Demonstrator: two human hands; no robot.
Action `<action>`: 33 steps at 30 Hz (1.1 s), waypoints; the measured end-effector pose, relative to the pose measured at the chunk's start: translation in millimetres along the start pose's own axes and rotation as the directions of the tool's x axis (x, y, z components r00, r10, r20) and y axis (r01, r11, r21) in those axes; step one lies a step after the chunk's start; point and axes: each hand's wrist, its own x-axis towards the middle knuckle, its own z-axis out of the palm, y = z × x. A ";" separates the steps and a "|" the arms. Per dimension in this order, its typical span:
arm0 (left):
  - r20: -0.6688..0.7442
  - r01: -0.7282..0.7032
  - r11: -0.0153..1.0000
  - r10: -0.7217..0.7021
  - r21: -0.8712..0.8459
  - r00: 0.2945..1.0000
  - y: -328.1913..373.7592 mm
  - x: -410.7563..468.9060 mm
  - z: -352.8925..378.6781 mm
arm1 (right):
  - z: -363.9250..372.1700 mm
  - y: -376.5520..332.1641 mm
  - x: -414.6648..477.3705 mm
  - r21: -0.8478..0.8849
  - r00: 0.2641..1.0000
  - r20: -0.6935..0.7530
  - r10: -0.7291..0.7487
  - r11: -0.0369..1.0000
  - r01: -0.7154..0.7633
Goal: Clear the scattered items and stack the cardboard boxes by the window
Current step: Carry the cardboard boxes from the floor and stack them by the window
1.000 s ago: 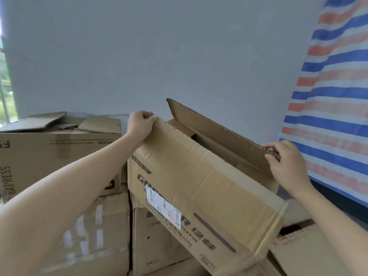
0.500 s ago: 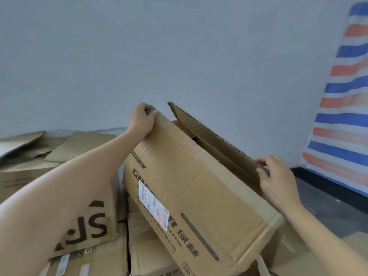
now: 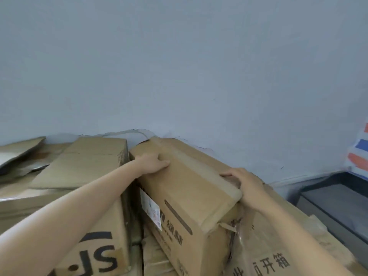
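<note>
Task object: brown cardboard box with a white label and dark print, top flaps folded shut, lying tilted on top of the pile near the pale blue-grey wall.
Left hand: left hand lies flat on the box's far top end, grip released, fingers straight and pressing.
Right hand: right hand rests on the box's near right corner, grip released, fingers laid over the flap.
Neighbours: tan carton printed with black letters touches the box's left side; large creased carton with Chinese characters lies to its right.
</note>
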 end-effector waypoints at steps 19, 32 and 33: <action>0.046 -0.223 0.960 0.234 -0.169 0.971 -14.2 -52.4 -0.3 | 31.0 -55.0 -41.6 0.162 0.938 -0.146 0.313 0.943 -0.289; -0.122 -0.299 0.951 0.288 -0.078 0.950 -29.2 -101.0 35.6 | 60.3 -92.5 -59.5 0.399 0.923 -0.188 0.336 0.885 -0.241; -0.129 -0.289 0.952 0.275 -0.104 0.953 -28.9 -107.6 36.3 | 58.8 -93.3 -59.8 0.458 0.913 -0.205 0.353 0.859 -0.229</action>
